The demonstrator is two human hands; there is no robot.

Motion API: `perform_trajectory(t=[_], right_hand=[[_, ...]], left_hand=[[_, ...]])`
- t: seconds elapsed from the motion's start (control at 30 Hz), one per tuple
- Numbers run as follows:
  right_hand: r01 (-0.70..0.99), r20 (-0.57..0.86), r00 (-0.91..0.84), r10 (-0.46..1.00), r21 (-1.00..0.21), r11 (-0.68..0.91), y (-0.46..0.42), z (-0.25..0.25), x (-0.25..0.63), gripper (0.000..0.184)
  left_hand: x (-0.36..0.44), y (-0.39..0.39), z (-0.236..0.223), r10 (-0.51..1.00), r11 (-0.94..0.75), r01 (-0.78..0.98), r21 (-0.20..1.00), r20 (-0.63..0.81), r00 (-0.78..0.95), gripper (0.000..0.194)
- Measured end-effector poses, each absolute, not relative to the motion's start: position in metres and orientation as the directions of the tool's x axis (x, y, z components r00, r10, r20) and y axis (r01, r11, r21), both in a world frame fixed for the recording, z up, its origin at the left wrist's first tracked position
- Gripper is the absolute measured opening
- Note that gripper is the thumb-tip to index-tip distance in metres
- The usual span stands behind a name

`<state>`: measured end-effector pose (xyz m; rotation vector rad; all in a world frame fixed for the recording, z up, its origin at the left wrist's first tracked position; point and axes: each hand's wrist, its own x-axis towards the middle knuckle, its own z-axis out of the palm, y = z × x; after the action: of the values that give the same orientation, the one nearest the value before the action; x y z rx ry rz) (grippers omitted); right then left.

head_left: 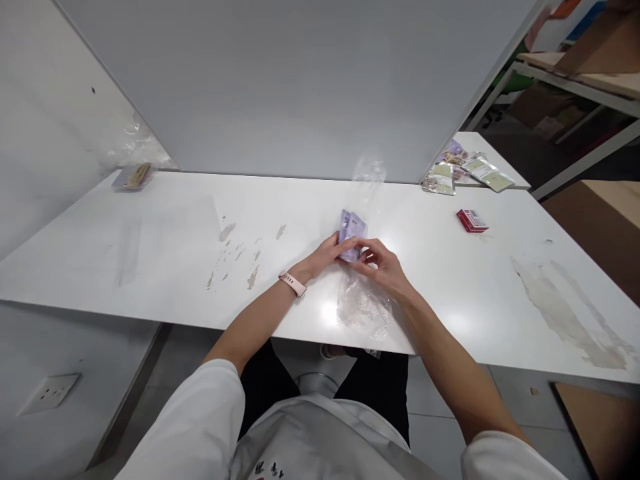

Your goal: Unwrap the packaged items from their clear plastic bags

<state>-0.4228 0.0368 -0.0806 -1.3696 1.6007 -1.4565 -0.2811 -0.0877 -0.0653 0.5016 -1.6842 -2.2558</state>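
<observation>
Two or more small light-purple packets (355, 227) stand tilted together over the middle of the white table (165, 247). My left hand (327, 256) is closed around their left side and lower part, with the thumb across the front. At their lower right edge, the bent fingers and thumb of my right hand (381, 265) pinch the packets; the exact fingertip contact is partly hidden. A crumpled clear plastic bag (364, 310) lies beneath and in front of my hands. Another clear plastic bag (369, 179) is behind the packets.
A red and white box (471, 221) lies to the right. Green-and-clear packets (489, 173) are piled at the back right corner. At the back left are a flat packet (134, 176) and clear plastic (137, 147). A grey panel (300, 87) rises along the table's back edge.
</observation>
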Motion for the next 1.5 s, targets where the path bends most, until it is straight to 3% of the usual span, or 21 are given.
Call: perform_trajectory(t=[0.1,0.2,0.33,0.4,0.47,0.57,0.63,0.73,0.8,0.87,1.03,1.17,1.3,1.5], right_hand=[[-0.309,0.226,-0.226,-0.948,-0.939,-0.150,0.036,-0.079,-0.416,0.027],[-0.305,0.189,-0.310,-0.932,-0.948,-0.091,0.037,-0.078,-0.416,0.023],[-0.291,0.137,-0.652,-0.746,-0.953,0.079,0.038,-0.080,-0.426,0.044],[-0.205,0.084,-0.724,-0.684,-0.974,0.097,0.038,-0.081,-0.433,0.060],[-0.044,-0.016,-0.674,-0.738,-0.997,0.061,0.038,-0.080,-0.437,0.064],[0.217,-0.172,-0.452,-0.875,-0.973,0.080,0.038,-0.076,-0.434,0.058],[0.294,-0.225,-0.363,-0.904,-0.949,0.118,0.038,-0.073,-0.429,0.056],[0.280,-0.220,-0.418,-0.882,-0.954,0.105,0.037,-0.074,-0.424,0.053],[0.217,-0.179,-0.486,-0.856,-0.973,0.080,0.035,-0.077,-0.425,0.049],[0.174,-0.135,-0.497,-0.857,-0.983,0.054,0.035,-0.078,-0.426,0.047],[0.219,-0.072,-0.397,-0.915,-0.976,-0.018,0.038,-0.074,-0.425,0.058],[0.259,-0.115,-0.355,-0.928,-0.966,0.020,0.038,-0.071,-0.424,0.044],[0.304,-0.158,-0.522,-0.838,-0.953,-0.010,0.038,-0.071,-0.443,0.028],[0.227,-0.231,-0.789,-0.569,-0.971,0.079,0.044,-0.085,-0.471,0.033]], left_hand=[[-0.281,-0.088,-0.069,-0.443,-0.368,0.020,0.930,-0.156,-0.883,0.043],[-0.283,-0.096,-0.078,-0.564,-0.462,0.066,0.885,-0.235,-0.792,0.038],[-0.284,-0.105,-0.085,-0.591,-0.528,0.139,0.838,-0.246,-0.768,0.035],[-0.284,-0.106,-0.085,-0.574,-0.547,0.159,0.822,-0.230,-0.786,0.034],[-0.284,-0.105,-0.084,-0.541,-0.560,0.156,0.814,-0.216,-0.813,0.033],[-0.283,-0.101,-0.083,-0.478,-0.541,0.101,0.835,-0.207,-0.853,0.034],[-0.283,-0.098,-0.081,-0.501,-0.448,0.049,0.893,-0.205,-0.841,0.040],[-0.281,-0.093,-0.074,-0.749,-0.085,-0.075,0.994,-0.114,-0.652,0.060],[-0.280,-0.090,-0.067,-0.843,0.148,-0.181,0.972,0.028,-0.538,0.069],[-0.279,-0.086,-0.059,-0.818,0.213,-0.192,0.958,0.068,-0.571,0.064],[-0.280,-0.075,-0.048,-0.626,-0.102,-0.018,0.995,-0.078,-0.776,0.063],[-0.283,-0.080,-0.057,-0.572,-0.340,0.022,0.940,-0.188,-0.798,0.054],[-0.280,-0.104,-0.070,-0.636,-0.467,0.044,0.883,-0.301,-0.710,0.041],[-0.270,-0.128,-0.068,-0.691,-0.518,0.194,0.833,-0.274,-0.669,0.032]])
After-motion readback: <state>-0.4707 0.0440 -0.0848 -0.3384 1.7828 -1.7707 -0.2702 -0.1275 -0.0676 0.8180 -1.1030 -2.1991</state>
